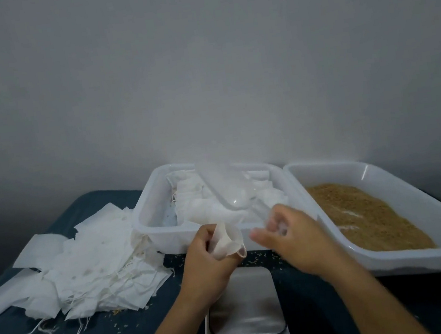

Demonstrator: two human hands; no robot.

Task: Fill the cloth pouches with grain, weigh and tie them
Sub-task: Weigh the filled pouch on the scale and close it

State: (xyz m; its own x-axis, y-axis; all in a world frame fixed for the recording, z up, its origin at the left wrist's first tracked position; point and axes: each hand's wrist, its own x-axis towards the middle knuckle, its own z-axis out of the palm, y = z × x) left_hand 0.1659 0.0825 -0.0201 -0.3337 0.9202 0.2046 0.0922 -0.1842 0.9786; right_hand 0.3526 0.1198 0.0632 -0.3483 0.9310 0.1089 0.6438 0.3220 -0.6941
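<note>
Fingers (209, 238) of the left hand (207, 264) are curling round a small white cloth pouch (227, 240), holding it above the steel-topped kitchen scale (244, 302), between the white tub of pouches (147, 218) and the white plastic tray of brown grain (377, 171). Filling appears to be just beginning, so the next move likely calls for scooping grain. The right hand (289, 233) is blurring in motion, its grasp impossible to tell, and the scale's display is being cut off.
</note>
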